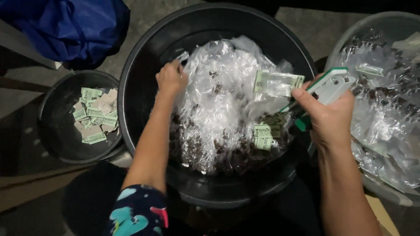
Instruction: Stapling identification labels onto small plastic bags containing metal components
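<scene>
Left hand: the left hand (171,78) reaches into the big black tub (135,87) near its far-left wall, fingers clenched on a fold of the clear plastic bags (218,105); the forearm runs up from the near rim.
Right hand: the right hand (326,114) hovers over the tub's right rim, wrist bent inward, fingers wrapped around a white and green stapler (332,83), thumb pressed along its top.
Stapler's nose: it appears to bite a small clear packet topped with a green paper label (278,83), though glare on the film makes the contact hard to confirm.
Tub contents: a heap of small packets of dark bits, filling the middle and near-right of the tub, with more green labels (267,135) lying by the right wall.
Small black bucket (52,126): stands just left of the tub, with loose green labels across its bottom.
Grey tub (350,43): at the right edge, piled with similar packets.
Blue bag (65,26): far-left corner of the floor.
Risk: the slick film could slide from the left fingers, and a crooked bite might tear the packet and spill the dark bits.
Risk to fingers: the pinching fingertips sit close to the stapler's mouth.
</scene>
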